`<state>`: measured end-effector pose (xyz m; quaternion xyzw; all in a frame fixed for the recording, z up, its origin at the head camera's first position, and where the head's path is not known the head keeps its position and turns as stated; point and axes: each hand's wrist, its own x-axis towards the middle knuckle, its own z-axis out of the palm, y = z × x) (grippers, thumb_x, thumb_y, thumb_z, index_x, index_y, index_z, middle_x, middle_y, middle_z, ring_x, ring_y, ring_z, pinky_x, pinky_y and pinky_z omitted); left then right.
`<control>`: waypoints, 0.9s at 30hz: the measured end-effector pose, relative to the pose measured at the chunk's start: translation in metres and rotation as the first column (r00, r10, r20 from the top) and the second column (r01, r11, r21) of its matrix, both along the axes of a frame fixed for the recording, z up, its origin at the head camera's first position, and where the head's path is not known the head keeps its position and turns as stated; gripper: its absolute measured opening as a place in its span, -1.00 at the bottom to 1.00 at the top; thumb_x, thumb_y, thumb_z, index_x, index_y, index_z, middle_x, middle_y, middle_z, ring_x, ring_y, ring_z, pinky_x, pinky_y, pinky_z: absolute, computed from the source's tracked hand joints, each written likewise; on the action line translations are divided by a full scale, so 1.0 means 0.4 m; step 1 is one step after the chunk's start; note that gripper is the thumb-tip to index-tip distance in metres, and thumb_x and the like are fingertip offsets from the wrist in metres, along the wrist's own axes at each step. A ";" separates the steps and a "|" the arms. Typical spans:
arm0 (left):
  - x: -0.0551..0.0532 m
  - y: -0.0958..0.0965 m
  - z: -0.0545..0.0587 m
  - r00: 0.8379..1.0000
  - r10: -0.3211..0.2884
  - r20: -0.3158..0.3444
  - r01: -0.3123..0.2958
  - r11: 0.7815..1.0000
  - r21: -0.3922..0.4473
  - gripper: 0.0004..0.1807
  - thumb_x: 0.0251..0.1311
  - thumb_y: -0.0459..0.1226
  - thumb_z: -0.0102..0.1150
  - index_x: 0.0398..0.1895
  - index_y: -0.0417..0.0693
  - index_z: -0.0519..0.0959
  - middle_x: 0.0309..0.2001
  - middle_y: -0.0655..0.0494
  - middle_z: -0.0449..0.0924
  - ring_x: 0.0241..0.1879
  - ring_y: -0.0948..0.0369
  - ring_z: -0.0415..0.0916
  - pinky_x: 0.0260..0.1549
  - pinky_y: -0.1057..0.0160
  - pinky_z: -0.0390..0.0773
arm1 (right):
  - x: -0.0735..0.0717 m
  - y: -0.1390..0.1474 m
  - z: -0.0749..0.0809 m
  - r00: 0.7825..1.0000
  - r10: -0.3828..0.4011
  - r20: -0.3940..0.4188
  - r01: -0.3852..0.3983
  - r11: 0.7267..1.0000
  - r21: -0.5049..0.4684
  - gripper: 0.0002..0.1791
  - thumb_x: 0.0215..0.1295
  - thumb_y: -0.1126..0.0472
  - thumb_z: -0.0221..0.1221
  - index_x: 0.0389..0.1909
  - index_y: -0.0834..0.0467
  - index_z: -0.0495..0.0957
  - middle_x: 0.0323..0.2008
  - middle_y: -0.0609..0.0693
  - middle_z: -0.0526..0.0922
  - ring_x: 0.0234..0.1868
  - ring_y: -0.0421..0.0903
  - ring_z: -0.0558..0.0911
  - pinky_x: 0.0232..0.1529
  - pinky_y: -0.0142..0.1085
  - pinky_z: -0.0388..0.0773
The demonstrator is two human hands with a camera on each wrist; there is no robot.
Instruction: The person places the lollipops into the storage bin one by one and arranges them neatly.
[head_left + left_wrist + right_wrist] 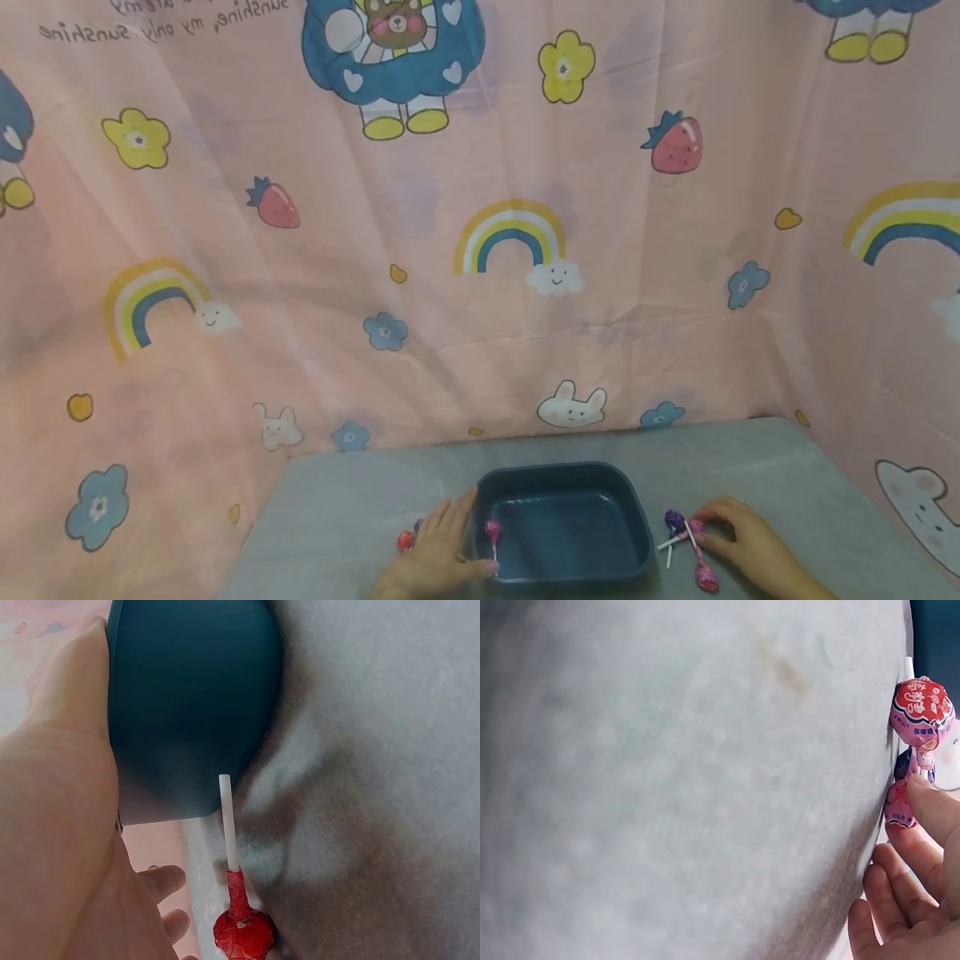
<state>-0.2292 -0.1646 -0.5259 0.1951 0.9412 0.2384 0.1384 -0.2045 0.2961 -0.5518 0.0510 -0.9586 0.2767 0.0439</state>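
Observation:
A dark blue rectangular tray [562, 575] stands in front of me with one pink lollipop [492, 531] inside at its left. My left hand [438, 546] lies along the tray's left side, fingers straight against the rim and thumb at the near left corner. Beside that hand is a red lollipop [244, 936], its white stick pointing at the tray wall. Right of the tray, my right hand [750, 537] pinches a pink lollipop [697, 527] between thumb and index finger. A purple lollipop [674, 521] and a red-and-pink lollipop [922, 712] lie close by, sticks crossing.
The grey table [360, 492] ends at a pink printed cloth [480, 367] hanging behind and at the sides. A bit of purple wrapper [418, 526] shows behind the left hand.

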 end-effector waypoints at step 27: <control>0.001 -0.001 -0.001 1.000 -0.004 -0.006 0.004 1.000 0.021 0.11 -0.03 0.37 0.09 0.49 0.35 -0.28 0.49 -0.06 0.00 0.44 -0.27 -0.09 0.23 -0.45 0.03 | -0.002 -0.011 0.031 0.993 -0.009 -0.115 0.000 0.997 -0.072 -0.79 0.07 -0.05 0.32 -0.32 -0.06 0.60 -0.29 -0.21 0.60 -0.27 -0.53 0.48 -0.27 -0.42 0.51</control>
